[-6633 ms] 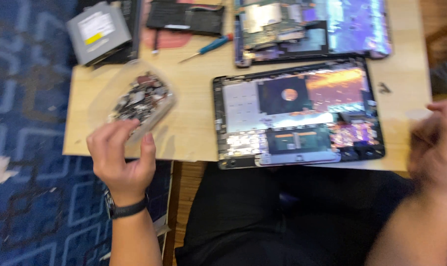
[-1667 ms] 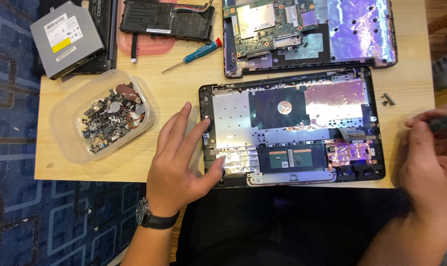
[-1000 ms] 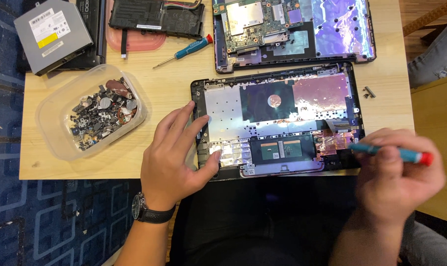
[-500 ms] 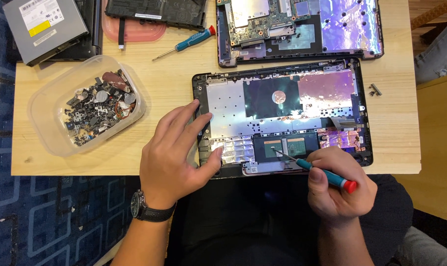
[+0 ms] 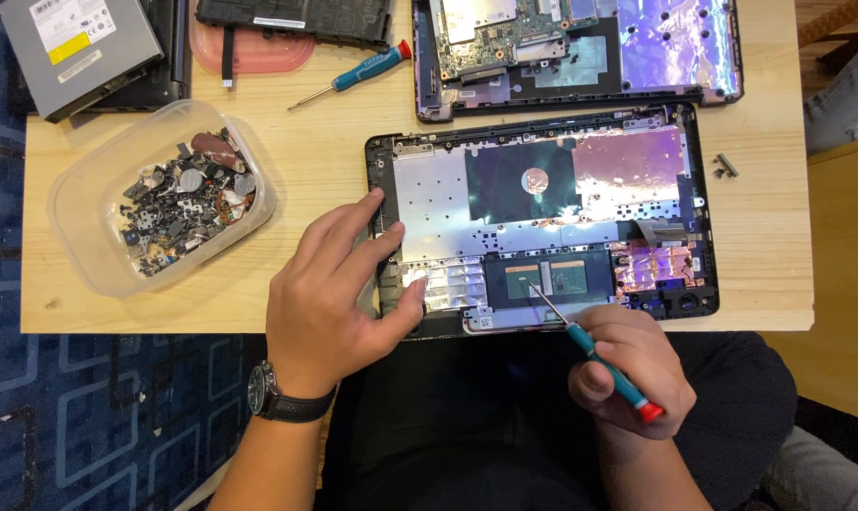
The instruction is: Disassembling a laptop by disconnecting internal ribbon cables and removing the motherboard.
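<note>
Opened laptop shell (image 5: 542,213) sits at the table's (image 5: 334,142) near edge; left hand (image 5: 339,284) lies flat and spread on its left rim, right hand (image 5: 628,374) wraps a small screwdriver (image 5: 590,345), tip on the touchpad board (image 5: 547,279). That thin plastic shell looks light and bendy and the foil and boards look fragile, so I'd only press on the stiff rim, like that.

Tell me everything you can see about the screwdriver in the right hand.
The screwdriver has a teal handle with a red end cap and a thin bare metal shaft. The right hand grips the handle, red cap toward the person. It slants up and left, its tip down on the dark board at the front edge of the opened laptop shell. A matching second screwdriver lies apart on the table.
</note>
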